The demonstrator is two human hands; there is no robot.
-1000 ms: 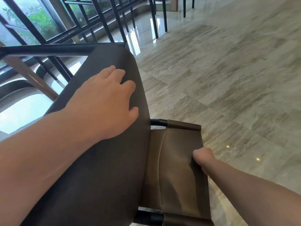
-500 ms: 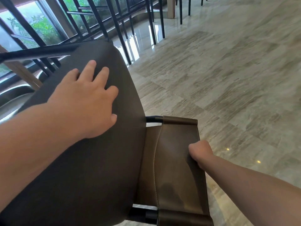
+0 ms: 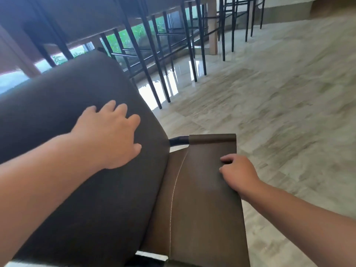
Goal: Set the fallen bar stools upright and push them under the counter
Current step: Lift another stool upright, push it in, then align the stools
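Note:
A bar stool fills the lower left of the view, with a dark brown padded seat (image 3: 92,199) and a lighter brown leather backrest (image 3: 204,209) on a black tube frame. My left hand (image 3: 107,137) lies flat on the seat, fingers spread. My right hand (image 3: 237,172) grips the backrest's right edge, fingers curled over it. The stool's legs are hidden below the seat. The dark counter underside (image 3: 81,18) runs across the top left, just beyond the seat's far edge.
Black legs of several other stools (image 3: 163,60) stand under the counter ahead, with more stool legs (image 3: 235,22) further back by a wooden post (image 3: 212,27). Glossy marble floor (image 3: 279,105) stretches to the right. Windows with greenery show behind the legs.
The stool has moved forward toward the counter, whose underside now shows above the seat. My right hand has shifted up the backrest edge. The view has tilted upward.

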